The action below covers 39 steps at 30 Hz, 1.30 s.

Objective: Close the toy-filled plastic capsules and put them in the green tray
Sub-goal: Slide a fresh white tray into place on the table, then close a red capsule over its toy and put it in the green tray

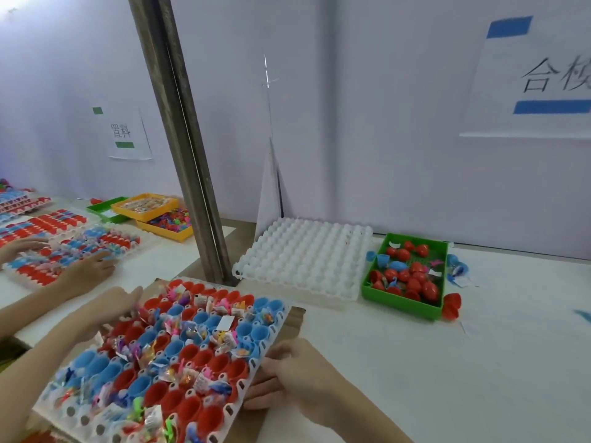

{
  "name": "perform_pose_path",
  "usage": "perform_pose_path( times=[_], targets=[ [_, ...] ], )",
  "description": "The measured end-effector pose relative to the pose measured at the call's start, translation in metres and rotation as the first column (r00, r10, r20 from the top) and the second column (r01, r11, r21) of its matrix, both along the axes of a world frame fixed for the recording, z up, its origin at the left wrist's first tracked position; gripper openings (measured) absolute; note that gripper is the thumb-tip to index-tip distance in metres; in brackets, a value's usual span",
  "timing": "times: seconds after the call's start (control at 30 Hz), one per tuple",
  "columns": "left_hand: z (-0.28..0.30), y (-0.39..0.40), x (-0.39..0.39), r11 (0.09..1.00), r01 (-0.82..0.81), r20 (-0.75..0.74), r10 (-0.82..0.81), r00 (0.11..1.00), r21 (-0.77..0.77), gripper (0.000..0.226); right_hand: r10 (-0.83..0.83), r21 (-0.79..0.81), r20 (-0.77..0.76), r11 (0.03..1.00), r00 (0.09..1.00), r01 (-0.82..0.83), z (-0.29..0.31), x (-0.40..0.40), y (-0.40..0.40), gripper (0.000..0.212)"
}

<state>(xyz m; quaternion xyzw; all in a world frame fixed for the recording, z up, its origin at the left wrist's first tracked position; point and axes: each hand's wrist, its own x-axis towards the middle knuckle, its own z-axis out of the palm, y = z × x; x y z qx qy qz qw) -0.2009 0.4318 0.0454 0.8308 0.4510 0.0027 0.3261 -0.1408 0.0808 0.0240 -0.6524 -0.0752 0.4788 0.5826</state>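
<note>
Capsules [179, 353], red and blue open halves with wrapped toys in many of them, fill a white holder rack [252, 366] across the lower left of the frame, lying on brown cardboard [295, 316] on the white table [447, 362]. At the rack's right edge, the person's right hand [294, 375] rests with fingers curled against the rim, thumb side up; whether the fingers pinch the rim cannot be told. At the rack's upper left corner, the left hand [112, 303] lies flat, fingers straight, touching the edge and holding nothing. Toward the middle right of the frame stands the green tray [403, 306], carrying closed red capsules [415, 279] and one blue one. A red capsule [451, 305] lies just outside the tray's lower right corner. Between rack and tray sits an empty white holder rack [303, 260]. A grey metal post [185, 139] rises from the table just behind the filled rack. At far left, two other hands [86, 271] reach over more filled racks [64, 247]; yellow bins [150, 207] stand behind them. Paper signs [537, 78] hang on the wall.
</note>
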Motion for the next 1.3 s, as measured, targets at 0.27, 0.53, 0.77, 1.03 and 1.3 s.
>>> perform_pose_path(
  times=[0.27, 0.53, 0.77, 1.03, 1.3],
  targets=[
    [0.003, -0.017, -0.002, 0.986, 0.075, 0.064, -0.066, 0.996, -0.151, 0.061, -0.116, 0.062, 0.140, 0.992, 0.983, 0.108, 0.015, 0.007, -0.077, 0.024],
    [0.013, -0.131, 0.043, 0.827, 0.330, 0.171, -0.282, 0.944, -0.455, 0.065, -0.122, -0.113, 0.264, 0.981, 0.957, 0.156, 0.022, 0.046, -0.231, 0.022],
    [0.012, -0.307, 0.103, 0.663, 0.563, 0.392, -0.408, 0.825, -0.494, 0.052, -0.319, -0.196, 0.363, 0.892, 0.876, 0.406, 0.021, 0.068, -0.390, 0.038],
    [-0.004, -0.433, 0.178, 0.565, 0.646, 0.518, -0.397, 0.758, -0.513, 0.039, -0.503, -0.284, 0.459, 0.698, 0.732, 0.658, 0.008, 0.103, -0.485, 0.021],
    [-0.029, -0.474, 0.199, 0.603, 0.699, 0.452, -0.537, 0.712, -0.385, 0.050, -0.507, -0.354, 0.575, 0.553, 0.642, 0.754, -0.014, 0.109, -0.495, 0.026]
  ],
)
